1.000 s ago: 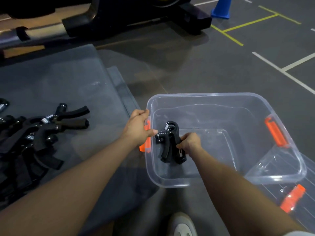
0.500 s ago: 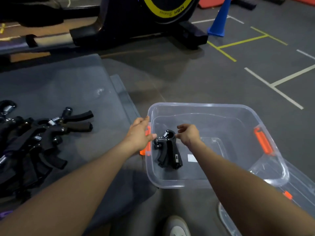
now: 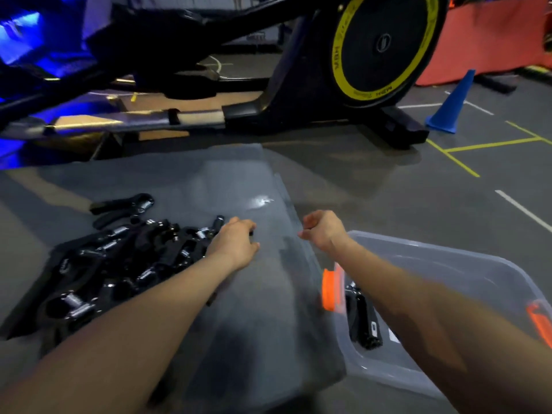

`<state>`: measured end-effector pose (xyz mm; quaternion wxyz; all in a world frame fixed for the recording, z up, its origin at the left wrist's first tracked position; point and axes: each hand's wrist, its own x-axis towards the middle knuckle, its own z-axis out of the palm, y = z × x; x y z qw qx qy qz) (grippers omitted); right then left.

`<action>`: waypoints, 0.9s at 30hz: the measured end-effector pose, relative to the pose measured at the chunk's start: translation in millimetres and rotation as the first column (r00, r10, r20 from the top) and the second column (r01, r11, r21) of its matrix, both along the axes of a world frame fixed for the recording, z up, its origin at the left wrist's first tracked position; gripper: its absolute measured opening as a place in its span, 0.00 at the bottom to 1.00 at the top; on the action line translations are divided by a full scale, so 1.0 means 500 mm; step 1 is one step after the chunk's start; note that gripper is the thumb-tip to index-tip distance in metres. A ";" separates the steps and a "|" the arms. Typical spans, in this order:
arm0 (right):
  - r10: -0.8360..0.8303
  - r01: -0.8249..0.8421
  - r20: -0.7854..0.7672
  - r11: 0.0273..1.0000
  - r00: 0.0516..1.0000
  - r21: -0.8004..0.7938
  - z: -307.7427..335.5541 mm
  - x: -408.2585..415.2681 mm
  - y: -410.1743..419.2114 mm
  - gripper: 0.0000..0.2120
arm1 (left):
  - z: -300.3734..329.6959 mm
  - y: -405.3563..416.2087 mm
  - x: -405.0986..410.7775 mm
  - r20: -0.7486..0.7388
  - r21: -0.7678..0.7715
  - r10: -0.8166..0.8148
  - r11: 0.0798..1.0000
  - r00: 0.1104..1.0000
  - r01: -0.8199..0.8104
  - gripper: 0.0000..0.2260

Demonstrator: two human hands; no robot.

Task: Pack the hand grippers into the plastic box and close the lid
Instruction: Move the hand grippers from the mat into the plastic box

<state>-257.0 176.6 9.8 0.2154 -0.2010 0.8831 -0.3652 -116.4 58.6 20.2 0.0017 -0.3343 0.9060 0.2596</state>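
A heap of black hand grippers point(image 3: 119, 264) with steel springs lies on a grey mat point(image 3: 260, 309) at the left. My left hand point(image 3: 236, 243) hovers palm down over the heap's right edge with its fingers bent; I see nothing gripped in it. The clear plastic box point(image 3: 466, 264) with orange latches point(image 3: 330, 291) stands at the lower right. One hand gripper point(image 3: 363, 318) lies inside it near the left wall. My right hand point(image 3: 322, 231) hangs loosely curled and empty above the box's far left corner. No lid shows.
A black exercise machine point(image 3: 298, 94) with a yellow-ringed flywheel stands across the back. A blue cone point(image 3: 451, 106) sits on the grey floor at the right, among yellow and white floor lines. An orange barrier point(image 3: 484, 40) is behind the cone.
My right hand let go of the hand gripper in the box and rose out. My left hand left the box rim and moved left to the heap. The view swung up and left.
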 end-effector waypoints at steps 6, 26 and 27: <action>0.154 -0.156 0.029 0.986 0.988 0.064 -0.094 0.060 -0.142 0.17 | -0.037 -0.103 0.046 0.056 -0.101 0.043 0.994 0.998 -0.037 0.21; 0.426 -0.371 -0.202 0.891 0.882 0.262 -0.165 0.091 -0.229 0.16 | -0.099 -0.181 0.056 0.038 -0.077 0.125 0.990 0.991 -0.122 0.19; 0.430 -0.366 -0.216 0.888 0.877 0.279 -0.160 0.088 -0.222 0.15 | -0.095 -0.180 0.053 0.028 -0.078 0.127 0.989 0.992 -0.124 0.18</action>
